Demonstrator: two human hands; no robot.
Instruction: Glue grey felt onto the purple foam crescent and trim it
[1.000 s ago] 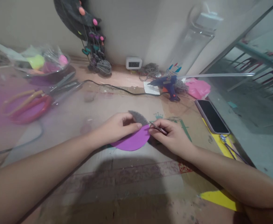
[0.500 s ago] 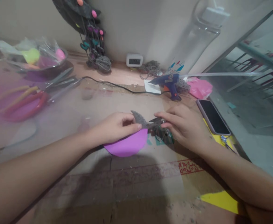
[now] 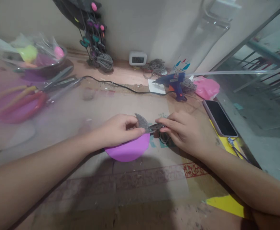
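My left hand (image 3: 122,131) pinches a flat purple piece with a rounded lower edge (image 3: 129,151), along with a grey yarn-covered pointed shape (image 3: 143,122) that stands up past the thumb. Between the fingers of my right hand (image 3: 183,131) is a pair of small dark thread snips (image 3: 155,127), their tips touching or very near the yarn edge beside my left thumb. Loose grey yarn (image 3: 164,137) hangs under the right fingers. The snips' handles are mostly hidden by my right hand.
A blue glue gun (image 3: 174,83) lies behind my right hand, its black cord (image 3: 111,83) running left. A phone (image 3: 220,118) sits near the right table edge. Red-handled scissors (image 3: 32,107) and a bowl (image 3: 46,65) are at left. A small white clock (image 3: 137,58) stands by the wall.
My right hand has shifted slightly left with the snips, bringing the blades closer to the yarn edge. The blades look closer together. My left hand keeps its hold, and the view has shifted slightly.
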